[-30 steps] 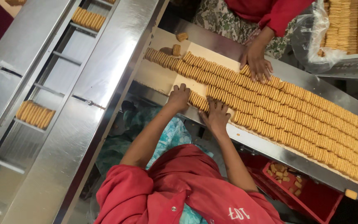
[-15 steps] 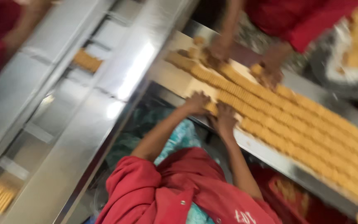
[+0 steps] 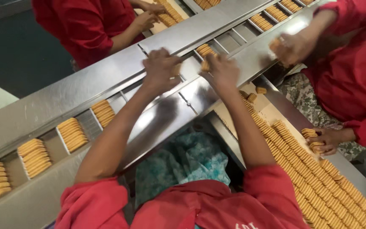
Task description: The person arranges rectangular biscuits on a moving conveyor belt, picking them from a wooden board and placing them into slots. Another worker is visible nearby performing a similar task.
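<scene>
Four full stacks of biscuits (image 3: 70, 134) sit in the channel's pockets left of the person's two hands, left hand (image 3: 161, 68) and right hand (image 3: 222, 70). Three more stacks (image 3: 261, 21) lie beyond them. Other workers' hands number four. Two loose biscuits (image 3: 256, 93) lie by the long rows, which are too many to count.

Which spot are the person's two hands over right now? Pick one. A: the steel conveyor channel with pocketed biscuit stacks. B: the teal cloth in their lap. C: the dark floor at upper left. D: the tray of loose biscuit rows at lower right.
A: the left hand and the right hand both reach over the steel conveyor channel, at a biscuit stack between them, away from the biscuit rows.
</scene>
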